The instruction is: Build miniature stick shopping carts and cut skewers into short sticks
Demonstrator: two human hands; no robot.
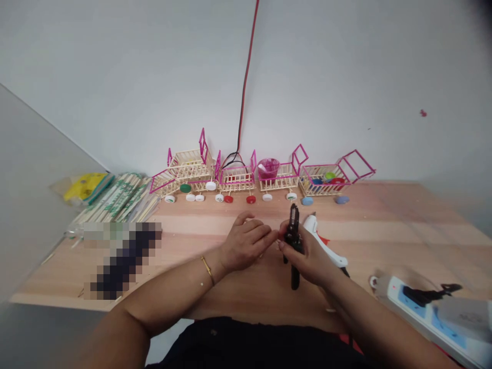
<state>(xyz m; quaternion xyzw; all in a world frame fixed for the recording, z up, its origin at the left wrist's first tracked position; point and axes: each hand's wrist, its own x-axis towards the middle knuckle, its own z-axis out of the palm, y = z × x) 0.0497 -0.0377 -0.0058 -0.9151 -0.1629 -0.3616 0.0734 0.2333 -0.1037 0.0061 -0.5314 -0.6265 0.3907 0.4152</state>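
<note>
My right hand [307, 256] is wrapped round a black hand tool [293, 233], whose jaws point away from me. Beside it, my left hand [249, 241] has its fingers bent and pressed toward the tips of my right fingers; anything pinched between them is too small to make out. A white glue gun [326, 243] lies on the table just right of my right hand. Behind my hands stand several small stick carts with magenta frames and bottle-cap wheels, among them a middle cart [237, 179] and a right cart [325, 180].
Bundled sticks in plastic [115, 200] and a yellow bag [86, 187] lie at the left on the wooden table [384, 220]. A pixelated dark item is nearer me. A white and blue power strip [426, 318] sits at the right front. Red and black wires hang down the wall.
</note>
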